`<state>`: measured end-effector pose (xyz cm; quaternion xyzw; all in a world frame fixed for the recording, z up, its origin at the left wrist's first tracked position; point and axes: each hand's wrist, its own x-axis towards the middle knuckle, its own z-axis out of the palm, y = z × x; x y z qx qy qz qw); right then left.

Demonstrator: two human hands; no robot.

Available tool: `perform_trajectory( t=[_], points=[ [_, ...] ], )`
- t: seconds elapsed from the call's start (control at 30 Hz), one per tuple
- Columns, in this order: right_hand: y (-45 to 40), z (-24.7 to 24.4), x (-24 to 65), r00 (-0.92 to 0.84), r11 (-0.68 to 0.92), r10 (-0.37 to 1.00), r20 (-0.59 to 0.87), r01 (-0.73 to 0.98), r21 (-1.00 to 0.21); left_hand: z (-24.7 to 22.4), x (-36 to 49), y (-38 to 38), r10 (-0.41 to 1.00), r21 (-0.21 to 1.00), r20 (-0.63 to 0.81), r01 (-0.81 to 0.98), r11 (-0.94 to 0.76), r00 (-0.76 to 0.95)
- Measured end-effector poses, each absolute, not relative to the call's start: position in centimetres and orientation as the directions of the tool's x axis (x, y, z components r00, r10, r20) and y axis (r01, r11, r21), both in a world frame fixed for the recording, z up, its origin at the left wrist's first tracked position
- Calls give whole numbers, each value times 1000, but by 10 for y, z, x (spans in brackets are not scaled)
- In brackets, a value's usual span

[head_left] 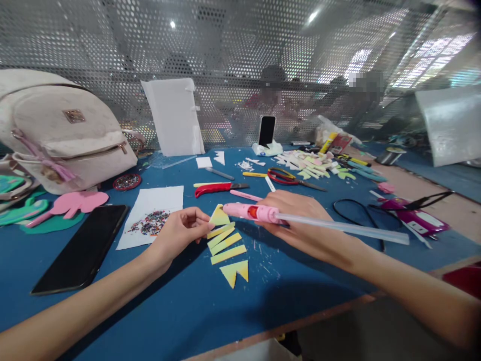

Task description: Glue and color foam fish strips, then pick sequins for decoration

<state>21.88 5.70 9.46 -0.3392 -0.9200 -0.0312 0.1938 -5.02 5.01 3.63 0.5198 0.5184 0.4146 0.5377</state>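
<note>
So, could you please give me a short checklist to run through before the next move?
1. Glue gun in the right hand: ok, gripped, nozzle pointing left.
2. Glue stick in the gun: ok, a long length sticks out at the back.
3. Left hand at the top piece: ok, fingertips at its left edge; how firmly they hold it, cannot tell.
4. Nozzle touching that piece: cannot tell from this angle.
5. Forked piece apart from the strips: ok, with a gap showing.
6. Scissors away from both hands: ok, lying beyond the right one.
</note>
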Motion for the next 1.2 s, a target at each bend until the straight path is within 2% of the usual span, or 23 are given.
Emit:
perform_trajectory(
  t=[0.7,1.2],
  points=[
    [59,91,218,-689,753,639,342,652,-92,37,-49,50,986,989,-122,92,112,116],
    [61,88,217,-705,781,564,429,624,-2,22,-55,55,994,992,-98,79,93,53]
  ],
)
